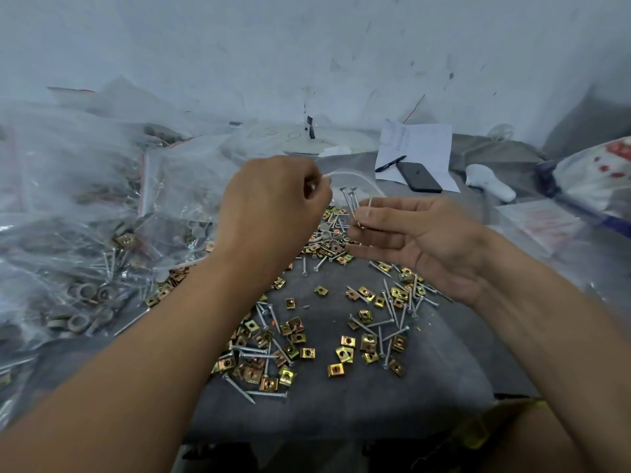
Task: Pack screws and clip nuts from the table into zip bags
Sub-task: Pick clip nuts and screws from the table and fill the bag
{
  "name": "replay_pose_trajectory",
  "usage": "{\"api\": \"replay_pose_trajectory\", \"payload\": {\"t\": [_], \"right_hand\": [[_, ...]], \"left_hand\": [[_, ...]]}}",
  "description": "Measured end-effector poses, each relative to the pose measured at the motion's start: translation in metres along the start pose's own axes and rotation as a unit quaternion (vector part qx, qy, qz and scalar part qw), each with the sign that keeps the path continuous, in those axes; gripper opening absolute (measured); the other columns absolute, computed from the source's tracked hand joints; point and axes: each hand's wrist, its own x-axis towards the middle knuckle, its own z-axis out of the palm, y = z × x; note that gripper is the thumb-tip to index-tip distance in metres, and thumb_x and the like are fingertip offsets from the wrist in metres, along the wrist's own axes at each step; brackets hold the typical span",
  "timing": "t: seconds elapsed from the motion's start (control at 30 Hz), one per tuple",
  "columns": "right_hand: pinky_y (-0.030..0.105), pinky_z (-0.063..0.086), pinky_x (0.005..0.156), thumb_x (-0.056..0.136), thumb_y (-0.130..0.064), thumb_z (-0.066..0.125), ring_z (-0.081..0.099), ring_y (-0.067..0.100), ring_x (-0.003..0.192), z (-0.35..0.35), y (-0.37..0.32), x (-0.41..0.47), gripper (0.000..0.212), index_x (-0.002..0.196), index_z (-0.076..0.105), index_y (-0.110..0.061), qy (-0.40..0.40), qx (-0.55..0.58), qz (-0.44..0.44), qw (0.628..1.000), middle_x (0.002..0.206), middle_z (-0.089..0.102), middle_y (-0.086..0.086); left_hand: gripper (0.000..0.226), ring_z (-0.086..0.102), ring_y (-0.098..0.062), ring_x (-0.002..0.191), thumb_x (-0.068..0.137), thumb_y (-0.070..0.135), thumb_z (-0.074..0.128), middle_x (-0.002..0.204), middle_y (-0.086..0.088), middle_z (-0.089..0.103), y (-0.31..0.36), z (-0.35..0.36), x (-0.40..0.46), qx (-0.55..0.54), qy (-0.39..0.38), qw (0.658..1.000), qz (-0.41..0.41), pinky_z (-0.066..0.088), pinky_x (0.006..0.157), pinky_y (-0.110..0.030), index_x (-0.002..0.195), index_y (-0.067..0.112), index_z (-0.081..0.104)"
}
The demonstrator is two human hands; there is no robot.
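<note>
Silver screws and brass-coloured clip nuts lie scattered over the grey table. My right hand is raised above them, palm up, pinching a few screws that stand between thumb and fingertips. My left hand is a curled fist just left of those screws, with its fingertips close to them; whether it holds anything is hidden by the fingers. A heap of filled zip bags lies at the left.
A sheet of paper with a pen and a dark phone lies at the back right. A white object and a printed bag sit at the far right. A wall stands behind the table.
</note>
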Motion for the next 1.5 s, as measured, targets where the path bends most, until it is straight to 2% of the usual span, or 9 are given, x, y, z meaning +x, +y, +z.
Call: {"api": "replay_pose_trajectory", "payload": {"t": [0.2, 0.37, 0.57, 0.7, 0.87, 1.07, 1.17, 1.37, 1.5], "right_hand": [[0.049, 0.061, 0.092, 0.079, -0.007, 0.079, 0.076, 0.025, 0.093, 0.003, -0.002, 0.0, 0.013, 0.09, 0.081, 0.0, -0.011, 0.039, 0.043, 0.998, 0.101, 0.076, 0.014], [0.052, 0.06, 0.094, 0.087, -0.004, 0.075, 0.076, 0.019, 0.083, 0.003, -0.001, 0.0, 0.006, 0.089, 0.08, -0.002, 0.006, 0.086, 0.07, 0.994, 0.095, 0.076, 0.011], [0.046, 0.064, 0.081, 0.085, 0.002, 0.072, 0.077, 0.022, 0.083, 0.007, 0.002, 0.002, 0.017, 0.102, 0.07, 0.005, 0.04, 0.194, 0.066, 0.978, 0.096, 0.076, 0.016], [0.043, 0.064, 0.083, 0.086, 0.001, 0.072, 0.077, 0.023, 0.088, 0.008, 0.001, 0.003, 0.022, 0.106, 0.067, 0.007, 0.04, 0.218, 0.053, 0.974, 0.102, 0.075, 0.019], [0.042, 0.06, 0.092, 0.093, 0.003, 0.065, 0.076, 0.026, 0.102, 0.012, 0.0, 0.004, 0.01, 0.09, 0.072, 0.01, 0.05, 0.167, 0.033, 0.984, 0.105, 0.076, 0.023], [0.035, 0.065, 0.075, 0.104, 0.001, 0.054, 0.078, 0.031, 0.089, 0.018, 0.0, 0.005, 0.018, 0.105, 0.059, 0.018, 0.131, 0.017, -0.029, 0.991, 0.092, 0.078, 0.022], [0.038, 0.065, 0.081, 0.106, 0.001, 0.05, 0.078, 0.031, 0.09, 0.017, -0.002, 0.006, 0.02, 0.114, 0.055, 0.018, 0.139, 0.006, -0.041, 0.989, 0.092, 0.078, 0.021], [0.041, 0.06, 0.094, 0.106, 0.009, 0.035, 0.075, 0.031, 0.105, 0.01, -0.013, -0.003, 0.027, 0.129, 0.046, 0.017, 0.067, 0.064, -0.045, 0.995, 0.113, 0.072, 0.03], [0.042, 0.062, 0.09, 0.109, -0.004, 0.045, 0.077, 0.032, 0.099, 0.01, -0.013, -0.005, 0.021, 0.123, 0.052, 0.01, 0.093, -0.068, -0.142, 0.983, 0.106, 0.076, 0.022]], "left_hand": [[0.021, 0.068, -0.023, 0.085, 0.103, 0.031, 0.06, 0.093, 0.003, 0.074, 0.006, -0.003, -0.001, 0.006, -0.027, 0.997, 0.075, 0.055, 0.075, -0.045, 0.103, 0.02, 0.078], [0.024, 0.071, -0.022, 0.09, 0.103, 0.027, 0.062, 0.103, 0.004, 0.076, 0.008, -0.004, -0.002, -0.003, -0.031, 0.992, 0.126, 0.056, 0.077, -0.045, 0.12, 0.022, 0.079], [0.022, 0.07, -0.021, 0.088, 0.101, 0.028, 0.065, 0.097, 0.003, 0.076, 0.009, -0.001, -0.002, -0.016, -0.044, 0.989, 0.143, 0.057, 0.077, -0.045, 0.116, 0.021, 0.081], [0.02, 0.07, -0.018, 0.082, 0.1, 0.03, 0.066, 0.089, 0.005, 0.077, 0.008, 0.001, -0.001, -0.031, -0.046, 0.993, 0.105, 0.058, 0.076, -0.043, 0.102, 0.022, 0.084], [0.019, 0.072, -0.007, 0.075, 0.097, 0.03, 0.067, 0.079, 0.01, 0.078, 0.005, 0.001, 0.001, -0.081, -0.057, 0.995, -0.005, 0.061, 0.076, -0.039, 0.092, 0.025, 0.085], [0.019, 0.071, -0.003, 0.066, 0.095, 0.028, 0.067, 0.071, 0.012, 0.075, 0.004, 0.0, 0.002, -0.114, -0.069, 0.989, -0.067, 0.063, 0.072, -0.038, 0.088, 0.024, 0.085], [0.021, 0.071, -0.007, 0.065, 0.095, 0.027, 0.066, 0.07, 0.01, 0.075, 0.002, -0.001, 0.002, -0.1, -0.078, 0.989, -0.072, 0.063, 0.072, -0.039, 0.086, 0.022, 0.084], [0.028, 0.072, -0.034, 0.073, 0.092, 0.026, 0.065, 0.072, -0.015, 0.074, -0.012, -0.002, 0.005, -0.101, -0.071, 0.983, -0.138, 0.062, 0.07, -0.049, 0.076, 0.007, 0.077], [0.027, 0.073, -0.032, 0.072, 0.093, 0.026, 0.066, 0.071, -0.01, 0.075, -0.014, -0.002, 0.006, -0.122, -0.075, 0.977, -0.155, 0.063, 0.066, -0.048, 0.076, 0.009, 0.078]]}}
